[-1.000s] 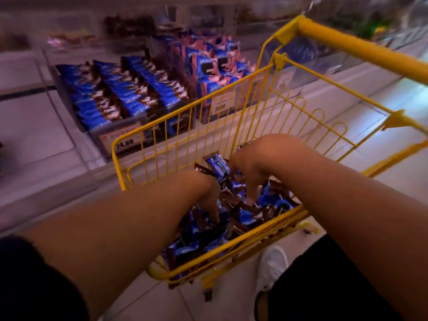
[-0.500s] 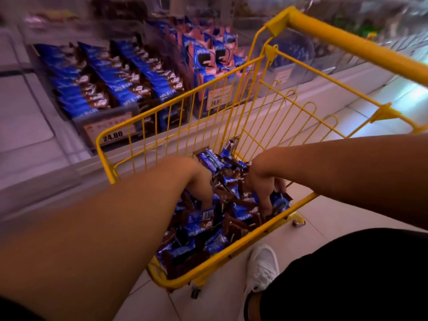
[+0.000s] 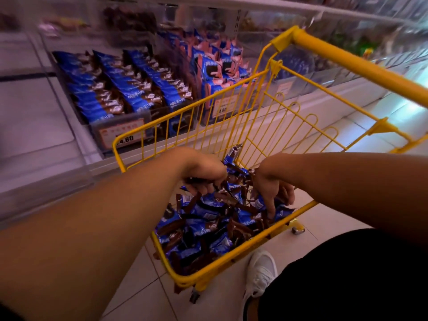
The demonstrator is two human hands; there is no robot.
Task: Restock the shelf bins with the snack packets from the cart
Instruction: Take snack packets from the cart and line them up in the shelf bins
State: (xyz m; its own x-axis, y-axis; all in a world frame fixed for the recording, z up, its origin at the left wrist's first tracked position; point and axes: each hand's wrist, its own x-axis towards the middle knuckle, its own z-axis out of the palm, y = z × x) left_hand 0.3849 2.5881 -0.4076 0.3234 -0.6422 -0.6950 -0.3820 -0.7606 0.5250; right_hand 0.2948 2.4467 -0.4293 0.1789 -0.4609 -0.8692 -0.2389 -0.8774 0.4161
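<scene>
Left hand point(image 3: 203, 174) curled around a few snack packets point(image 3: 208, 218); right hand point(image 3: 273, 191) digging in, fingers bent among wrappers (grip unclear). Heaped low inside the yellow cart point(image 3: 231, 256), walls well above. Beyond its front rim, the shelf bins point(image 3: 120, 93), already lined.

A single head-worn wide-angle view looks forward and steeply down, close over the yellow cart point(image 3: 243, 126), with the shelf bins point(image 3: 120, 93) just beyond and the floor point(image 3: 143, 293) below.

One yellow wire cart point(image 3: 234, 107), two hands point(image 3: 203, 174) inside it, three rows of blue packets point(image 3: 129, 89) in one shelf bin point(image 3: 97, 128), one white shoe point(image 3: 260, 272).
</scene>
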